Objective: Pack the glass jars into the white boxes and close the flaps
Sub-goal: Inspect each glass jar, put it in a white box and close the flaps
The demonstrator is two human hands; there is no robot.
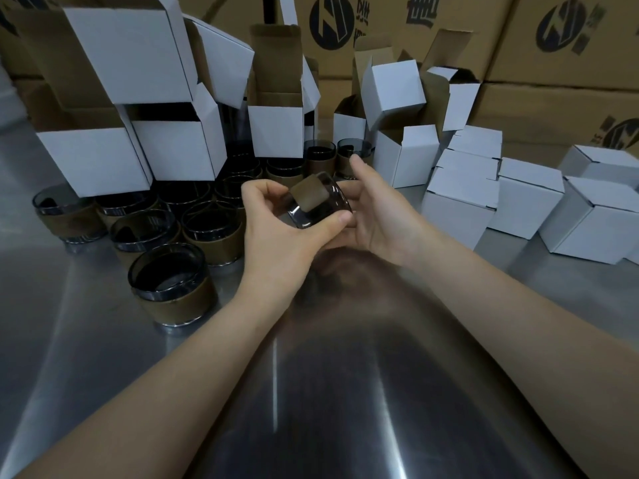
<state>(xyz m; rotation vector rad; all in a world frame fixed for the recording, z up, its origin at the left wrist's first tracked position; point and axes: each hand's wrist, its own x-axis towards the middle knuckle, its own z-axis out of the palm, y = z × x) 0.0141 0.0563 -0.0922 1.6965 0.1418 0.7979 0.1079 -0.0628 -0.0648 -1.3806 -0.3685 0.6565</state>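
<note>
Both hands are up over the metal table (pixel 345 392), and together they hold one glass jar (pixel 320 216). My left hand (pixel 276 226) grips it from the left side. The thumb is pressed on the low rim near me, and the other fingers curl over the top. My right hand (pixel 377 209) cups the jar from the right, with its fingers bent round the far side. One finger of that hand sticks up and does not touch the glass.

The jar is dark and see-through. It is tipped over on a slant, not standing up, and it does not touch the table. A brown card piece (pixel 308 197) sits across it. I cannot tell if the card is inside the glass or on the outside.

More jars (pixel 173 292) stand on the table to my left, close together in a bunch. Most of them wear a brown band round the middle. Two more stand just behind my hands.

Behind the bunch are the open white boxes (pixel 93 160), piled up in a wobbly heap with their flaps sticking up. Some of them lean to one side.

On my right are the closed white boxes (pixel 529 198), with their flaps shut. They sit side by side, and a few are stacked on top of others.

Big brown cartons (pixel 553 36) with black marks stand at the very back.
</note>
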